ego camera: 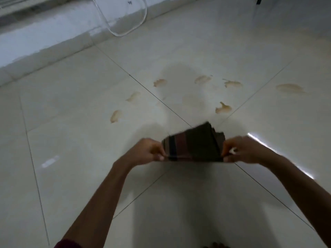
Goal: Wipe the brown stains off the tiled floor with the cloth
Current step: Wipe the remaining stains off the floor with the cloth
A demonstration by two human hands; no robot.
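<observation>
A dark striped cloth (194, 144), folded into a thick pad, is held above the floor between both hands. My left hand (147, 149) pinches its left edge and my right hand (240, 149) pinches its right edge. Beyond the cloth, several brown stains mark the pale tiled floor (71, 158): one at the left (115, 116), one near the middle (223, 108), one further back (202, 79) and a long one at the far right (289, 88). The cloth touches none of them.
A white wall base (44, 43) runs along the far left. A clear curved chair leg (125, 24) rests on the floor at the back. Dark grout lines (152, 90) cross the tiles. A bright reflection streak (268, 147) lies by my right forearm.
</observation>
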